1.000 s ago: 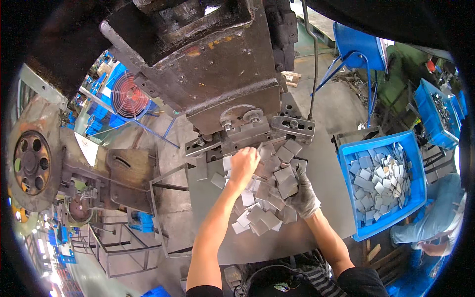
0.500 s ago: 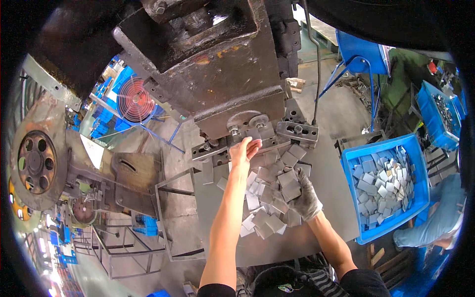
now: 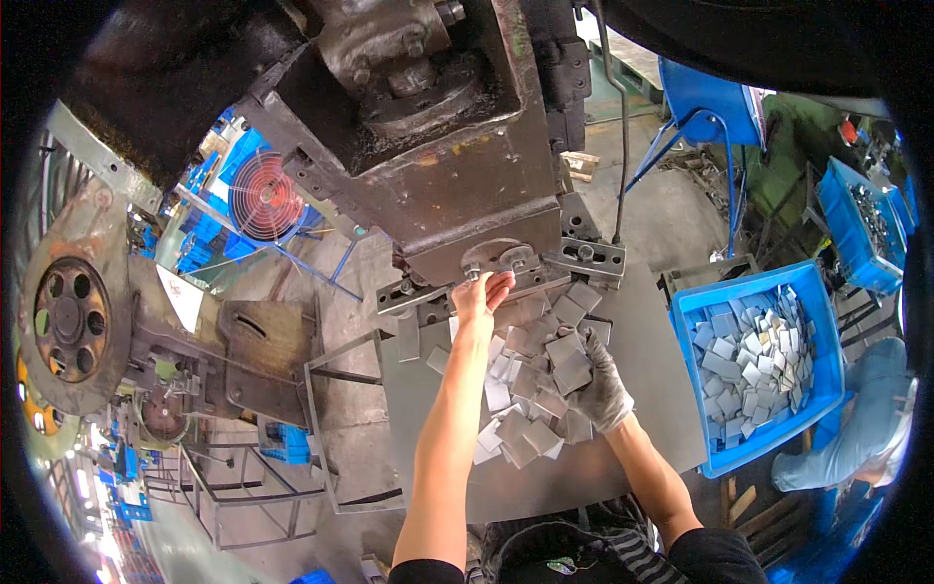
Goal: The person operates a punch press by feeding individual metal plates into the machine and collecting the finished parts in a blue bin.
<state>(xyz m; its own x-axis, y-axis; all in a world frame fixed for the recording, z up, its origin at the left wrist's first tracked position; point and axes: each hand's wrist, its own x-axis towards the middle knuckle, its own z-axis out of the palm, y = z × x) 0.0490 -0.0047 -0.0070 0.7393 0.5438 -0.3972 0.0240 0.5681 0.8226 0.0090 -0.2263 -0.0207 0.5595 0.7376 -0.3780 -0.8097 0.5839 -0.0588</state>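
Note:
My bare left hand (image 3: 478, 301) reaches up to the front of the press die, just under the lowered ram (image 3: 477, 185). Its fingers are curled together, and whatever lies between them is hidden. On my right hand (image 3: 603, 391) is a grey work glove; this hand is closed on a few flat metal plates (image 3: 571, 370), held above the pile. Beneath and between my hands, a loose heap of grey metal plates (image 3: 525, 438) covers part of the metal table (image 3: 642, 428).
To the right stands a blue bin (image 3: 689, 389) filled with small metal pieces. Clamp blocks (image 3: 586, 255) flank the die. A red fan (image 3: 268, 195), a flywheel (image 3: 66, 319) and a metal frame (image 3: 321, 438) are on the left. A person's leg (image 3: 846, 428) shows at far right.
The press ram has come down toward the die, near my left fingers. My left hand has barely shifted; my right hand keeps its place with the plates.

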